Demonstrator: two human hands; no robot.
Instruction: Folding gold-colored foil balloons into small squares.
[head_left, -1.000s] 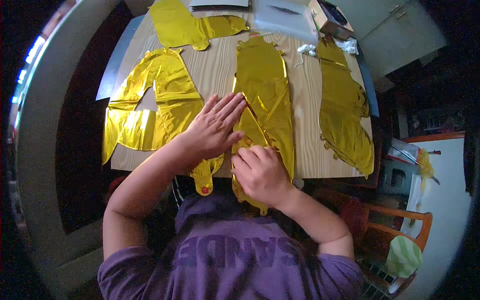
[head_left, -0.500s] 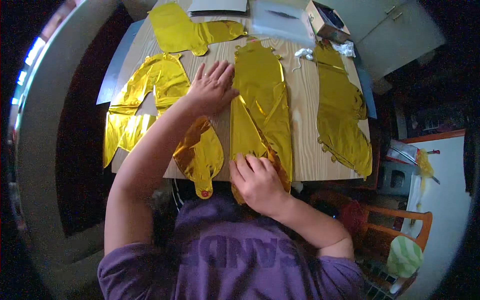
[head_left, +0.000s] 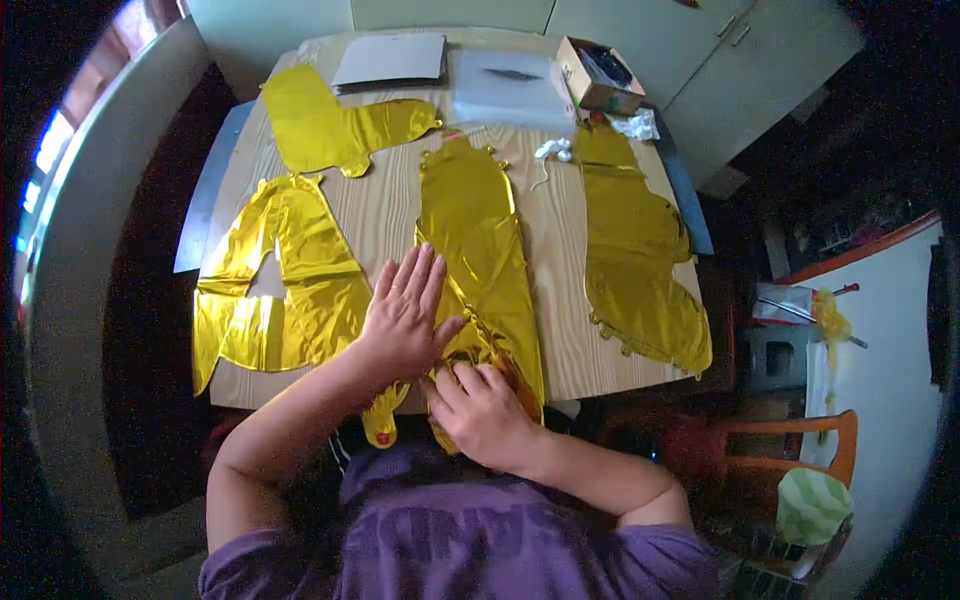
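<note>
Flat gold foil balloons lie on a wooden table. The middle foil balloon (head_left: 468,205) is long, with a diagonal fold and a crumpled near end at the table's front edge. My left hand (head_left: 405,315) rests flat along its left edge, fingers stretched out and holding nothing. Close by, my right hand (head_left: 482,412) has its fingers curled on the balloon's near end, pinching the foil. Under my left wrist, a smaller gold piece with a red-marked tab (head_left: 383,425) pokes past the table edge, mostly hidden by my hand and arm.
An A-shaped foil balloon (head_left: 325,270) lies to the left, another foil balloon (head_left: 310,120) beyond it, and one more (head_left: 635,240) to the right. Farther back are a white stack (head_left: 390,60), a clear plastic sheet (head_left: 510,95), a box (head_left: 600,75) and white string (head_left: 550,152). A wooden chair (head_left: 845,450) stands at right.
My left hand has slid nearer along the middle balloon's left edge, close to my right hand. The right hand stays at the near end. The whole view has shifted, showing more of the table's far side.
</note>
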